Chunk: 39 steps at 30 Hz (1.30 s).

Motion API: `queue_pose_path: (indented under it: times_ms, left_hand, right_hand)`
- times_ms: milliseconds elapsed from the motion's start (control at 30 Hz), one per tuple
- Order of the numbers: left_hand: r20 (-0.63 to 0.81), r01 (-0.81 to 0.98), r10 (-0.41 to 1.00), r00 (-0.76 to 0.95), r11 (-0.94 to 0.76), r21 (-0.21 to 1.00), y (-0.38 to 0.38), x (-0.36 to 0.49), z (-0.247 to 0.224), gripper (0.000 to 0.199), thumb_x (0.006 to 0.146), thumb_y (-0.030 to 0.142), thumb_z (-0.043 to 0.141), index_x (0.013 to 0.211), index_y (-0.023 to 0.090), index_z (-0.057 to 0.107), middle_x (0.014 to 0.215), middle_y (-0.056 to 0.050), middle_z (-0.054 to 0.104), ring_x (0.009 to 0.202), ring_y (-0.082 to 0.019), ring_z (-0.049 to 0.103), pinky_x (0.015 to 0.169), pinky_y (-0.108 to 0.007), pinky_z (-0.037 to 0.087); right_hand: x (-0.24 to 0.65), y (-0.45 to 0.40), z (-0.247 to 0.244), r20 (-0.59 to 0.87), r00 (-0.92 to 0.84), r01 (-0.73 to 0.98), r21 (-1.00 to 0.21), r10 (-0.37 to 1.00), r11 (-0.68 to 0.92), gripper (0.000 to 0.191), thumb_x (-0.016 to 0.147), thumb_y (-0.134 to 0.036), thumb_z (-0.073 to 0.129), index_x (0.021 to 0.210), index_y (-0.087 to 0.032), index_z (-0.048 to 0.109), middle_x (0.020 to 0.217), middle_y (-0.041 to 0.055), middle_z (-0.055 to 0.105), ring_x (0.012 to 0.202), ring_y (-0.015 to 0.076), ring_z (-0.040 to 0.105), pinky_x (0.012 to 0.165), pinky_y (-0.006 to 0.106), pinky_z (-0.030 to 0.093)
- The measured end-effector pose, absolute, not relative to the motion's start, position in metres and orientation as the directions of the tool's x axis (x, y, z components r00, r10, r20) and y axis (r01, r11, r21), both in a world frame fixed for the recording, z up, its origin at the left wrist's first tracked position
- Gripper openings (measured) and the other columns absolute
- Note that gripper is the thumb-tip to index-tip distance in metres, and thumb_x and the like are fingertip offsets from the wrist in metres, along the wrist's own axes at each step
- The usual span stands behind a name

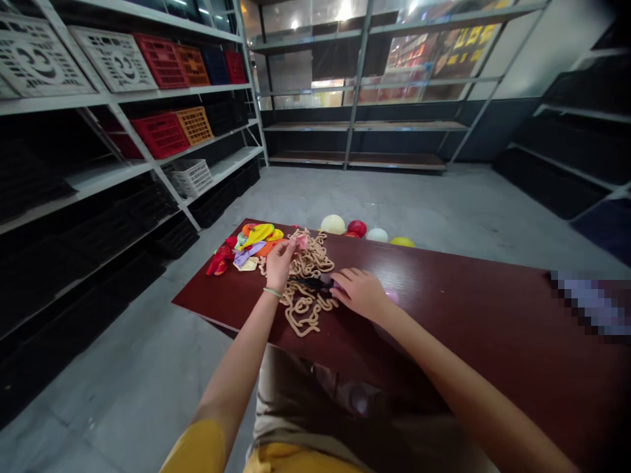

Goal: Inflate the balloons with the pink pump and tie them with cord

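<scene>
My left hand (280, 261) is closed in a pinch on a small limp pink balloon (301, 242), held over the beige cord. That cord (308, 263) lies in a tangled pile, with loose loops spreading towards the table's near edge. My right hand (361, 293) is closed around a dark tool (311, 283) with a black, narrow end pointing left across the cord; its purplish grip is mostly under the fingers, so its kind is unclear. Left of my left hand is a heap of limp balloons (251, 246) in red, yellow, orange and purple.
The dark red table (444, 295) stretches to the right, where a blurred patch (591, 305) lies. Beyond its far edge are several inflated balloons (333, 224). Shelves (133, 95) with plastic crates (160, 135) stand left; more shelving (359, 125) stands at the back.
</scene>
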<state>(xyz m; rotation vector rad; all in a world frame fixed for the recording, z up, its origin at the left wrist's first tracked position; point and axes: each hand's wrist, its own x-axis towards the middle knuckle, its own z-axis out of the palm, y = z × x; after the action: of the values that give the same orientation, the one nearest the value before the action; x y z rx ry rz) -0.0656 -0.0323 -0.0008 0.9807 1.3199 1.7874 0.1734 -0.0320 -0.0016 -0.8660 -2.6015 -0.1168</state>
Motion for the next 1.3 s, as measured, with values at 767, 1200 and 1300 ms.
queue_pose_path:
  times_ms: [767, 1200, 1300]
  left_hand:
    - [-0.098, -0.636, 0.947, -0.307, -0.127, 0.762, 0.004, -0.025, -0.007, 0.022, 0.085, 0.027, 0.069, 0.105, 0.017, 0.07, 0.109, -0.008, 0.074, 0.098, -0.016, 0.071, 0.089, -0.027, 0.053]
    - [-0.03, -0.611, 0.939, -0.341, -0.197, 0.767, -0.002, -0.009, -0.004, 0.023, 0.08, 0.034, 0.076, 0.095, 0.018, 0.069, 0.098, -0.005, 0.073, 0.092, -0.015, 0.071, 0.082, -0.025, 0.052]
    - [-0.04, -0.574, 0.927, -0.374, -0.197, 0.795, -0.001, -0.008, -0.006, 0.028, 0.078, 0.037, 0.076, 0.097, 0.018, 0.069, 0.098, -0.006, 0.073, 0.09, -0.016, 0.071, 0.078, -0.025, 0.053]
  right_hand:
    - [0.247, -0.028, -0.013, 0.445, -0.43, 0.813, -0.187, 0.785, 0.551, 0.055, 0.093, -0.043, 0.055, 0.143, -0.023, 0.047, 0.122, 0.0078, 0.068, 0.096, 0.0237, 0.066, 0.078, 0.034, 0.048]
    - [0.24, -0.032, -0.014, 0.398, -0.413, 0.839, -0.183, 0.819, 0.513, 0.054, 0.092, -0.043, 0.055, 0.143, -0.025, 0.048, 0.117, 0.0057, 0.069, 0.093, 0.0239, 0.067, 0.077, 0.034, 0.049]
    - [0.239, -0.033, -0.015, 0.401, -0.4, 0.843, -0.19, 0.824, 0.503, 0.056, 0.092, -0.044, 0.055, 0.144, -0.026, 0.047, 0.119, 0.0059, 0.069, 0.093, 0.0237, 0.067, 0.076, 0.034, 0.049]
